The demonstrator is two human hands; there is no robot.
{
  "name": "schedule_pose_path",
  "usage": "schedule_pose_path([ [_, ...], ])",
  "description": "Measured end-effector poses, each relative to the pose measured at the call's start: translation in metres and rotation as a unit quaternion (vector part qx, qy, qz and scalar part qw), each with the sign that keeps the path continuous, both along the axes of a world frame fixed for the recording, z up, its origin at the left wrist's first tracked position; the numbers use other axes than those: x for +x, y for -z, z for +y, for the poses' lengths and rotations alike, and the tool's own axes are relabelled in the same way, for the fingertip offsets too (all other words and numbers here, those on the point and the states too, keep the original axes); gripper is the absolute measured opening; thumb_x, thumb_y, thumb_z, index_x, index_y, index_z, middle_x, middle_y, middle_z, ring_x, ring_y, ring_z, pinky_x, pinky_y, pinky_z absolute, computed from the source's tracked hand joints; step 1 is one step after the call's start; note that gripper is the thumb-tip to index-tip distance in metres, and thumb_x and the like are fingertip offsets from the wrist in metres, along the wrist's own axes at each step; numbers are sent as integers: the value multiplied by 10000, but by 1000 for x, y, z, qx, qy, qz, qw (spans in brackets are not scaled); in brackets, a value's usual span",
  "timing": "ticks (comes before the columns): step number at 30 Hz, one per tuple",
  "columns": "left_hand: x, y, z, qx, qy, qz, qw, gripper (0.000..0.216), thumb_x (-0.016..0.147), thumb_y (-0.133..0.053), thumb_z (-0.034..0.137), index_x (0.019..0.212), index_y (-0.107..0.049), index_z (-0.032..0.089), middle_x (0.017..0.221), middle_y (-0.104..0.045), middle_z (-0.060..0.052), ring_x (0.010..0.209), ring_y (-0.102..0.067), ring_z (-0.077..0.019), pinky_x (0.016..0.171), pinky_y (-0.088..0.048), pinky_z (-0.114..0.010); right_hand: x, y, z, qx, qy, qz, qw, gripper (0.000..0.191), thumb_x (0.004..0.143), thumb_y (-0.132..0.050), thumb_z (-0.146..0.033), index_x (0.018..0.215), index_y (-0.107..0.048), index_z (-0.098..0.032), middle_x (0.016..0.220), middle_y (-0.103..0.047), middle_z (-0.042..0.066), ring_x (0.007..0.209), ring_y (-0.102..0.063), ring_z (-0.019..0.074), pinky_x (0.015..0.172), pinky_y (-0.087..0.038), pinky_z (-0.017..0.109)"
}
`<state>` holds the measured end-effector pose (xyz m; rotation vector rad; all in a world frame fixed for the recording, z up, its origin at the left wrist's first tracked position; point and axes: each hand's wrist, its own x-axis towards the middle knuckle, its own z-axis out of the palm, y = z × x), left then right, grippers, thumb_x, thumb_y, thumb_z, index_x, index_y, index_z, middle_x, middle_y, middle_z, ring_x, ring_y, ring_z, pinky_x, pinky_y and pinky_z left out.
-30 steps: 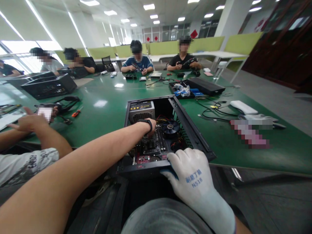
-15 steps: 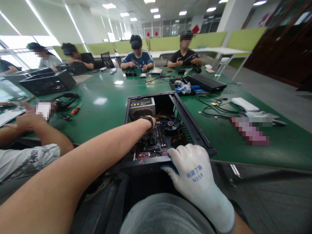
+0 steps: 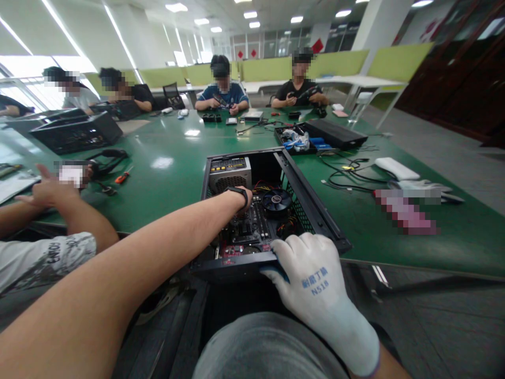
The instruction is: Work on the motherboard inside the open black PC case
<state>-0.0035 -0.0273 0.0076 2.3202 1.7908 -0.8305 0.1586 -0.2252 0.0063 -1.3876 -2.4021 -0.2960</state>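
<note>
An open black computer case (image 3: 315, 208) lies in front of me at the table's edge, its inside facing up. My left hand (image 3: 248, 196), bare and with a black band at the wrist, reaches into it beside the power supply (image 3: 231, 173). Its fingers are hidden down in the case. To the right of that hand is a round black fan (image 3: 276, 201), above the motherboard (image 3: 248, 230). My right hand (image 3: 311, 268), in a white glove, is closed over the near rim of the case, thumb on the outer side.
On the green table (image 3: 165, 142), a black tray (image 3: 282, 138) of gloves and parts stands behind the case. Cables (image 3: 335, 176) and a white glove (image 3: 420, 187) lie at right. An orange screwdriver (image 3: 122, 178) is at left, near a co-worker's hands (image 3: 55, 189). Other people sit across.
Both my hands stay where they were on and in the case. The co-worker's hands at the left have shifted slightly.
</note>
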Motion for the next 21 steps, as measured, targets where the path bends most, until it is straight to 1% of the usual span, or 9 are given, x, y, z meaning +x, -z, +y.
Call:
schedule_pose_path([
  [5, 0, 0, 0, -8, 6, 13, 1000, 639, 534, -872, 398, 1098, -748, 126, 1041, -746, -148, 1057, -666, -327, 979, -495, -372, 0, 0, 0, 4, 0, -1, 1000, 336, 770, -712, -495, 975, -628, -242, 808, -596, 34, 774, -453, 232, 690, -195, 367],
  [9, 1, -1, -1, -12, 38, 43, 998, 675, 526, -878, 375, 1128, -736, 106, 1068, -739, -156, 1058, -664, -318, 969, -495, -343, 0, 0, 0, 6, 1, -2, 1000, 344, 755, -726, -495, 968, -631, -242, 805, -596, 35, 772, -452, 234, 687, -194, 367],
  [11, 2, 0, -1, -21, 55, 63, 996, 648, 533, -871, 377, 1102, -745, 91, 1063, -739, -163, 1040, -670, -314, 957, -500, -335, 0, 0, 0, 6, 2, -4, 1000, 339, 759, -722, -494, 966, -632, -242, 804, -594, 34, 770, -451, 233, 686, -192, 365],
  [14, 4, 0, -1, -39, 69, 76, 994, 542, 547, -855, 386, 1003, -778, 103, 969, -757, -146, 1009, -679, -307, 981, -484, -336, 1, 0, 0, 9, 3, -3, 1000, 338, 762, -718, -493, 969, -629, -241, 800, -591, 32, 768, -448, 229, 686, -189, 362],
  [17, 4, 0, -1, -31, 63, 48, 996, 473, 556, -840, 420, 913, -793, 114, 876, -760, -139, 980, -685, -311, 980, -484, -344, 1, 0, 0, 11, 1, 2, 1000, 341, 756, -727, -488, 966, -625, -239, 795, -593, 32, 772, -448, 229, 686, -190, 361],
  [19, 2, -1, -2, -20, 57, 19, 998, 487, 559, -829, 462, 903, -792, 119, 887, -760, -144, 976, -686, -314, 954, -498, -339, 0, 0, 0, 8, 1, 3, 1000, 340, 753, -732, -480, 966, -624, -238, 798, -595, 33, 774, -448, 231, 689, -192, 362],
  [21, -2, 0, -2, -5, 39, -8, 999, 531, 568, -811, 512, 941, -785, 135, 932, -759, -146, 989, -683, -311, 937, -504, -331, 0, 0, -1, 4, 2, 2, 1000, 336, 759, -727, -480, 968, -623, -239, 808, -595, 35, 775, -450, 233, 694, -197, 366],
])
